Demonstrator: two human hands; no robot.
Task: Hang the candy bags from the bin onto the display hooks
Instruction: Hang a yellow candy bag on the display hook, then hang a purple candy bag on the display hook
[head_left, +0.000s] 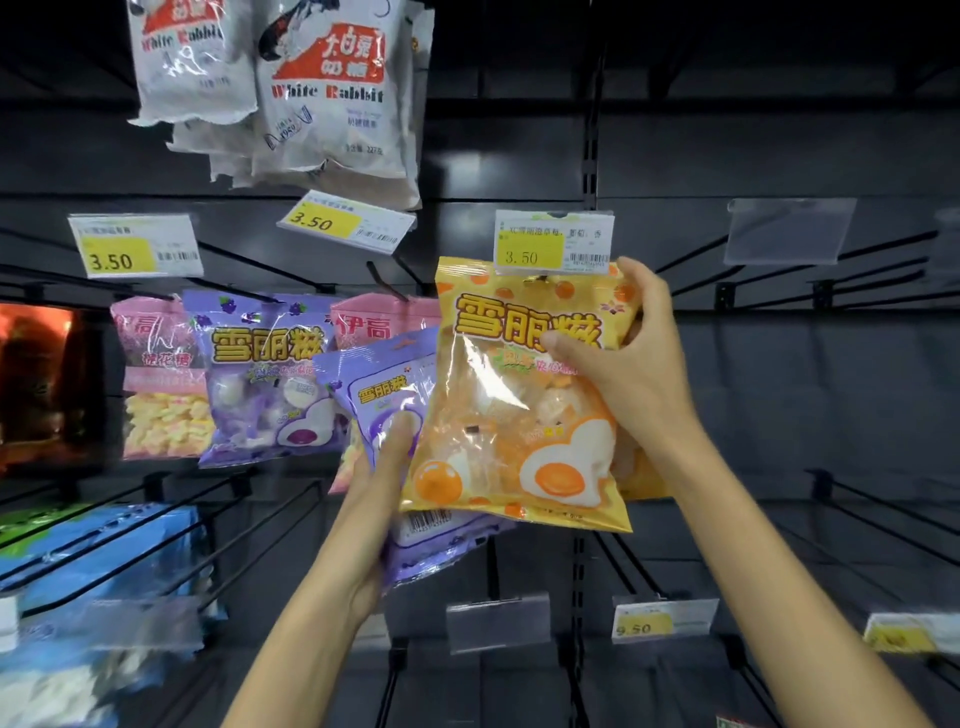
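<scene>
Dark slatted display wall with thin black wire hooks, many bare on the right; white candy bags hang far left above; pink and purple bags hang on the left row; the orange candy bag is held up at centre, its top edge just under the price tag, the right hand in a clenched grip on its upper right side; the left hand grips a purple bag below and left; film is glossy, crinkled, pillow-shaped; judged light, soft, slippery; best held near the stiffer top seal beside the hang hole.
</scene>
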